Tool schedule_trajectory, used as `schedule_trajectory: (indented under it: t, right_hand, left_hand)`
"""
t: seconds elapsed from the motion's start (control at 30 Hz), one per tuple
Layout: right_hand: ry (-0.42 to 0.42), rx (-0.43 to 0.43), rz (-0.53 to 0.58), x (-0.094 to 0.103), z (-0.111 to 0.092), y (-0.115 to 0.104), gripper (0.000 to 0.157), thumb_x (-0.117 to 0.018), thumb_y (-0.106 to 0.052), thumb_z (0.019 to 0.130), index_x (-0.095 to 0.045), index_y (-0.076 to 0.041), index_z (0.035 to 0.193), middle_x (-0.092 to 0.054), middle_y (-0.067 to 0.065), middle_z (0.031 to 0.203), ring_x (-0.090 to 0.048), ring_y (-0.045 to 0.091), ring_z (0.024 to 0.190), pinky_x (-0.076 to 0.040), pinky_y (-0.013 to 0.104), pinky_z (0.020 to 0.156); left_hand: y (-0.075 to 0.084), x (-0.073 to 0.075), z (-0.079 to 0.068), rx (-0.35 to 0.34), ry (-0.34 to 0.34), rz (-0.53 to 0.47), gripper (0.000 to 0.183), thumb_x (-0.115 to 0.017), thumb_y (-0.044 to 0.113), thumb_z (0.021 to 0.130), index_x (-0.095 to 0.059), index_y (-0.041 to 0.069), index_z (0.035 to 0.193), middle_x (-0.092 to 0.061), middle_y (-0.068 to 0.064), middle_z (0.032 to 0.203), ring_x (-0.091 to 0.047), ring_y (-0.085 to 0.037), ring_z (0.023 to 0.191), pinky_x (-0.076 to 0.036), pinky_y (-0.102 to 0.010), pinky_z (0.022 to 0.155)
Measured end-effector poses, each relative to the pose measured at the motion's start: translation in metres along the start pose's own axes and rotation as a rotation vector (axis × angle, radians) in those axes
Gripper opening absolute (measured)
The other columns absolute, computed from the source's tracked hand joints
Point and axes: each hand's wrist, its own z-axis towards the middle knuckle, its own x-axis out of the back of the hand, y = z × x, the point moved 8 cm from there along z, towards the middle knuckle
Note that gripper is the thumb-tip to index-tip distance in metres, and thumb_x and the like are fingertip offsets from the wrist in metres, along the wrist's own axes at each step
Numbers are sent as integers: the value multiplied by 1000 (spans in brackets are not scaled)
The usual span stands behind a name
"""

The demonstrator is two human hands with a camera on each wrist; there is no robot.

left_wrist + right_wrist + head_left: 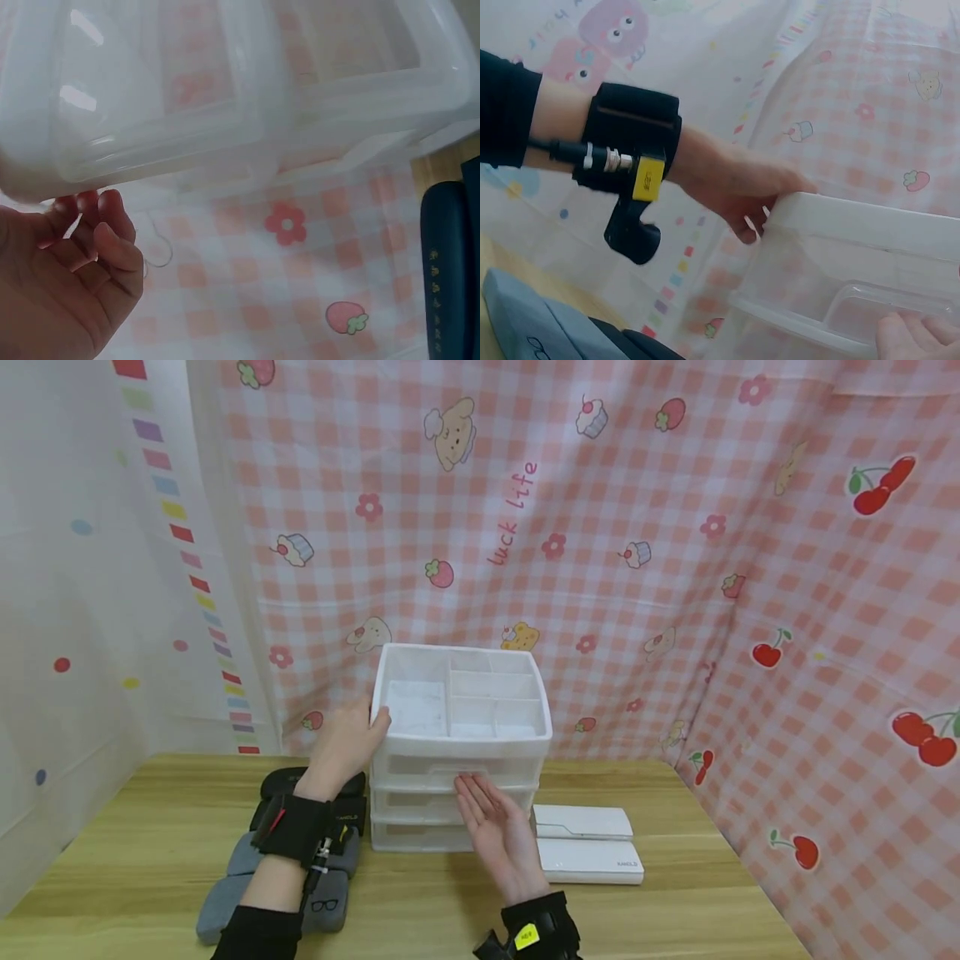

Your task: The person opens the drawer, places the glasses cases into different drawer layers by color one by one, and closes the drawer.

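A translucent white plastic drawer unit [459, 752] stands upright in the middle of the table, its three drawers stacked under a divided top tray [417, 706]. At its upper left corner my left hand [347, 745] grips the rim, thumb on the top edge and fingers down the side. In the left wrist view those fingers [112, 247] curl at the unit's lower border. My right hand [501, 839] is palm up in front, its nearly straight fingertips right at the top drawer's handle [885, 296]. All the drawers look pushed in.
Left of the unit lie several glasses cases: grey ones [225, 902] in front, black ones [281, 779] behind. Two white cases [588, 860] lie to the right on the wooden table [675, 910]. A checked curtain [637, 610] hangs close behind the unit.
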Motion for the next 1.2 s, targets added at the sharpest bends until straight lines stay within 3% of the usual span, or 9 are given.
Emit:
schedule_trajectory:
  t: [0.07,0.27,0.57,0.9,1.1,1.2]
  right_hand:
    - [0,-5,16,0,0,1,60,-30,-17,104,2,4,150,0,22,159,-7,29,149,-12,32,121]
    - [3,-26,26,0,-4,2,58,-31,-16,103,-2,1,151,-3,19,159,-9,27,149,-13,30,121]
    - [2,-72,-33,-3,-20,6,60,-32,-12,101,1,5,149,-1,22,158,-5,30,149,-8,32,121]
    - [44,-110,-66,-5,-51,9,55,-32,-10,100,-5,3,147,-9,20,157,-8,30,149,-17,28,120]
    - [24,-140,-61,-9,-68,11,60,-31,-9,100,2,3,149,-2,22,158,-6,30,149,-16,28,120]
    - [40,-150,-66,-7,-75,14,60,-33,-8,100,0,3,149,-8,23,157,-23,28,146,-23,27,117]
  left_hand:
    - [-1,-5,0,14,-35,2,38,-36,30,99,-51,-2,111,-53,-15,77,-51,-25,64,-39,-32,56]
    - [-1,-9,-1,24,-85,-12,35,-32,30,99,-45,-2,108,-42,-8,72,-44,-22,59,-34,-30,54]
    - [-4,-10,-2,39,-98,-39,34,-32,28,100,-45,-1,110,-40,-7,74,-43,-21,61,-34,-30,53]
    - [-3,-10,-3,35,-125,-61,35,-30,29,101,-43,-2,114,-38,-7,75,-43,-22,63,-34,-30,55]
    - [-1,-9,-2,24,-126,-68,34,-31,28,101,-42,-2,112,-35,-6,72,-39,-21,59,-32,-30,54]
    - [-1,-9,-2,23,-125,-66,34,-31,28,101,-42,-2,111,-35,-6,73,-39,-21,60,-32,-30,54]
